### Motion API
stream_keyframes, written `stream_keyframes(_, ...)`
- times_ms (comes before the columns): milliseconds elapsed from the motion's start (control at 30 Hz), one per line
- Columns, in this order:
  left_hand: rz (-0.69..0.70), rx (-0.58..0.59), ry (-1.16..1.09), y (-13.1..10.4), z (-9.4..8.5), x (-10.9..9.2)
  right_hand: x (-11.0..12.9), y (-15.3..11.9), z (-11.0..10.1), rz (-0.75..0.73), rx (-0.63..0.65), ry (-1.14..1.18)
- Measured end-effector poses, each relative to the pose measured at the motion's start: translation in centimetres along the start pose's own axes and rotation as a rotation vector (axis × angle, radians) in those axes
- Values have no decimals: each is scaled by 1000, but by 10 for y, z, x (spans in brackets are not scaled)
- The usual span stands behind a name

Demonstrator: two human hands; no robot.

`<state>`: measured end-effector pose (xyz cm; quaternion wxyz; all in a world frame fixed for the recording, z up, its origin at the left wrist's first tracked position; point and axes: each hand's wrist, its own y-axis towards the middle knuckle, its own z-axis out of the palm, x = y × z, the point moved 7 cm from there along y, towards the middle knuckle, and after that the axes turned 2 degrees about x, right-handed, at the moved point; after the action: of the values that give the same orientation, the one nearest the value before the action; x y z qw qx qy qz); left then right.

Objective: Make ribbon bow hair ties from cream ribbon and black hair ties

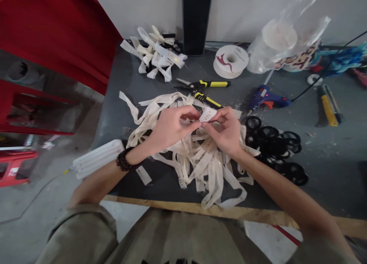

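A person holds a short white ribbon piece (205,115) up between both hands, above a loose heap of cream ribbon strips (213,172) on the dark grey table (329,187). The piece is small and pale, with a smooth, flat face turned upward and gold-toned letters across it, of which "RN" can be made out; it sits at a slant, its right end higher than its left. How its underside is folded cannot be told. The left hand (170,127) has its grip pinched on the piece's left edge, thumb below and forefinger curled above, with a gap ringed between them. The right hand (225,129) pinches the right side, its thumb along the lower edge and its fingers bent behind. Just beyond the hands lie snips (213,83) with yellow-and-black handles, spread apart. A cluster of black rings (269,145) lies to the right of the heap, near a blue glue gun (265,98).
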<state>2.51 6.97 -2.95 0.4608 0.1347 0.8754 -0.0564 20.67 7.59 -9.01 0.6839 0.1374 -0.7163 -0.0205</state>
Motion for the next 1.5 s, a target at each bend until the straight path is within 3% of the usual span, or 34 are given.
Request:
stream_keyframes(167, 71, -161, 134, -7, -2, -5, -1, -2, -2, 23, -34, -54)
stream_keyframes(267, 132, -198, 205, -9, -2, -11, -3, -2, -3, 44, -52, -76)
stream_keyframes(500, 25, -86, 172, -4, -1, -4, 6, -3, -2, -42, -53, -147)
stream_keyframes(633, -31, -81, 111, -2, -4, -1, 6, -3, -1, -35, -42, -121)
stream_keyframes(800, -22, -89, 103, 0, -7, -2, 4, -2, -2, -25, -52, -105)
stream_keyframes(1233, -69, -33, -227, 1, -2, 12, -1, 1, 0, 16, -4, -18)
stream_keyframes(1500, 13, -35, -232, 1, 1, 11, -8, 2, 2, 72, 23, 41)
